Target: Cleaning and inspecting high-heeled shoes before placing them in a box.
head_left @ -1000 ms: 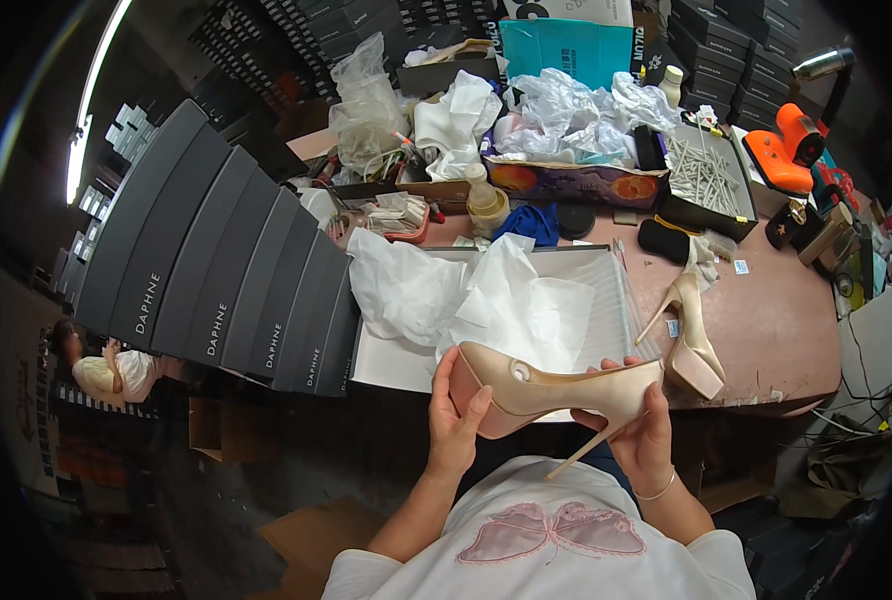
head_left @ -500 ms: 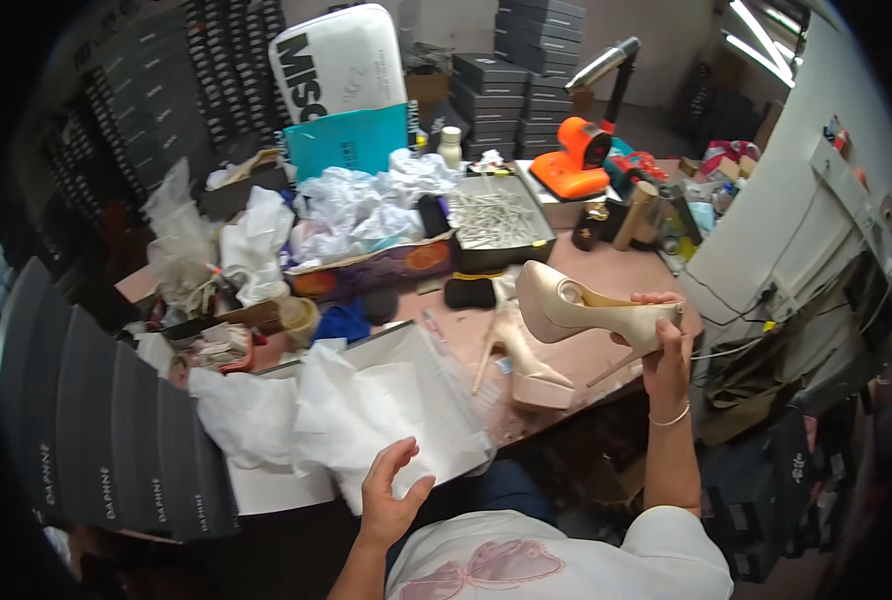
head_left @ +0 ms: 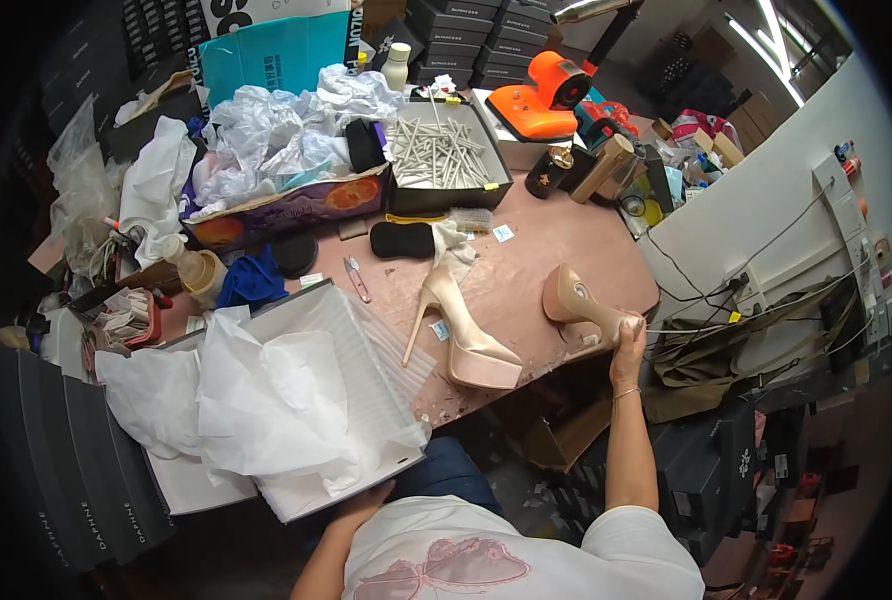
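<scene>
In my right hand (head_left: 626,352), closed round the heel end, is a champagne-coloured platform high-heeled shoe (head_left: 572,298) with its toe toward the far left, at the table's right front edge. A matching high-heeled shoe (head_left: 469,335) rests on the table to its left, platform toe toward me. My left hand (head_left: 368,502) is down at the near edge of an open shoebox (head_left: 391,440); its fingers are hidden by the box. White tissue paper (head_left: 276,400) spreads across the box and over its left side.
Beyond the shoes lie a black pad (head_left: 402,239), pink-handled snips (head_left: 356,280) and a box of white sticks (head_left: 496,165). A carton of crumpled paper (head_left: 286,215) stands at the back left, an orange device (head_left: 536,112) at the back right. Dark shoeboxes (head_left: 66,470) line the left.
My right hand has lowered the held shoe toward the table's edge. My left hand has gone from above the tissue to down by the box's near edge. The view has shifted too.
</scene>
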Available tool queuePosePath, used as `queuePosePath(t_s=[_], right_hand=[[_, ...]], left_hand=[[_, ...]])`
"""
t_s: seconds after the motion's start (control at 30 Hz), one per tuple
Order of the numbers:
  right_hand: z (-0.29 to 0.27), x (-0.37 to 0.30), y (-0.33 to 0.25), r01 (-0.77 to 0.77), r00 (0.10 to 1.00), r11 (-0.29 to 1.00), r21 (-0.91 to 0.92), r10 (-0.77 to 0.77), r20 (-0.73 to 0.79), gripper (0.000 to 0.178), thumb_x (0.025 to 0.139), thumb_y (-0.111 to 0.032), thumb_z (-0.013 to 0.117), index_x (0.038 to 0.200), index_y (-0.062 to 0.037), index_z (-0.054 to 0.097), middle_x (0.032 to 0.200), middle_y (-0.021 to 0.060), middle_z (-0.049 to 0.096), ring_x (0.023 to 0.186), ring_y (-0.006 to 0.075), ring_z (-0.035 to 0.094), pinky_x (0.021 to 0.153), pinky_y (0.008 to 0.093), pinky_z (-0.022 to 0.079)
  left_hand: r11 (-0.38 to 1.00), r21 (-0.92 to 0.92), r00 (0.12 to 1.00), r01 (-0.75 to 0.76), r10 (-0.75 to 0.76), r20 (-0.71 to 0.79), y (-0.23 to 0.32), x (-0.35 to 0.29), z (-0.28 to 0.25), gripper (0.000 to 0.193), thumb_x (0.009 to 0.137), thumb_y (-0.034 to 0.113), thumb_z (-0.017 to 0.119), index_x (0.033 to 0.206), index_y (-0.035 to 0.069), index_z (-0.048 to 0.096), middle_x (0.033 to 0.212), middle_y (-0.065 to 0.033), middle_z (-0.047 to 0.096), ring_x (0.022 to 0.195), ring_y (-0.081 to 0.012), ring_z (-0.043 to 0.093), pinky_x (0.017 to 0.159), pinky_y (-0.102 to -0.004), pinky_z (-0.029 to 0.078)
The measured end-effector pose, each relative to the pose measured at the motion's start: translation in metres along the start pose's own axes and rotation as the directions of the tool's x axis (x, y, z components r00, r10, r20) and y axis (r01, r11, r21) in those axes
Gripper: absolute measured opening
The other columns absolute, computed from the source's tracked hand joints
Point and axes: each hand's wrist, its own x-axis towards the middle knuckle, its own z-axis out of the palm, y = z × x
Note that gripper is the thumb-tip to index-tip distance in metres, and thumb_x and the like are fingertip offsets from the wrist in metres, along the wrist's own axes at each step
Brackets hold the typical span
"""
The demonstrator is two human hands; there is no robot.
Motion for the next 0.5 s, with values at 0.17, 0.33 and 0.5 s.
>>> queuePosePath(t_s=[0.17, 0.33, 0.5], right_hand=[[0.014, -0.012, -0.014, -0.034, 0.998, 0.999, -0.042, 0.036, 0.047, 0.044, 0.089, -0.029, 0.063, 0.121, -0.0029, 0.049, 0.121, 0.0091, 0.053, 0.109, 0.0184, 0.052, 0.096, 0.0322, 0.042], [0.032, -0.022, -0.019, -0.016, 0.999, 0.995, -0.097, 0.020, 0.040, 0.045, 0.087, -0.029, 0.063, 0.121, -0.0018, 0.051, 0.120, 0.0095, 0.054, 0.109, 0.0181, 0.050, 0.097, 0.0323, 0.040], [0.029, -0.031, -0.018, -0.030, 0.999, 0.987, -0.160, 0.037, 0.038, 0.042, 0.086, -0.021, 0.065, 0.120, -0.0016, 0.051, 0.115, 0.0096, 0.056, 0.104, 0.0177, 0.053, 0.090, 0.0301, 0.045]], left_hand=[[0.999, -0.023, 1.000, -0.029, 0.029, -0.012, -0.031, 0.019, 0.008, 0.064, 0.092, 0.042, 0.057, 0.141, 0.005, 0.041, 0.148, -0.0202, 0.037, 0.139, -0.0347, 0.030, 0.115, -0.0399, 0.022], [0.995, 0.103, 1.000, 0.005, -0.002, -0.026, -0.052, 0.025, 0.018, 0.068, 0.092, 0.047, 0.055, 0.143, 0.005, 0.038, 0.150, -0.0197, 0.033, 0.141, -0.0342, 0.025, 0.117, -0.0422, 0.017], [1.000, -0.009, 0.999, 0.004, -0.004, -0.042, -0.058, 0.023, 0.020, 0.066, 0.093, 0.046, 0.054, 0.143, 0.006, 0.040, 0.149, -0.0204, 0.034, 0.140, -0.0353, 0.028, 0.116, -0.0405, 0.020]])
